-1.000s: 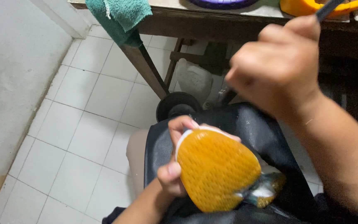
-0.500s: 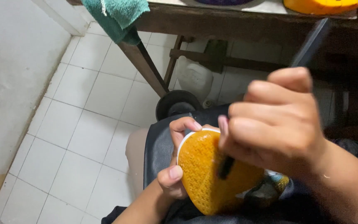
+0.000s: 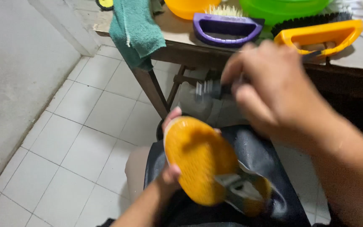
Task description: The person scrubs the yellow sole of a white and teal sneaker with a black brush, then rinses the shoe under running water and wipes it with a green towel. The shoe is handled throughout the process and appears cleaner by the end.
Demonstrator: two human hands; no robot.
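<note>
Left hand (image 3: 169,174): fingers curl round the edge of an orange-soled shoe (image 3: 198,162), sole tilted up so its tread faces the brush.
Right hand (image 3: 274,84): fingers pressed together round a small dark brush (image 3: 209,89), blurred, bristles just above the sole's toe end.
Shoe: over the lap, on a black apron (image 3: 257,155).
Beyond the fingers: purple brush (image 3: 225,26), orange brush (image 3: 318,33), green towel (image 3: 136,29) on the wooden table (image 3: 190,48), within reach.
</note>
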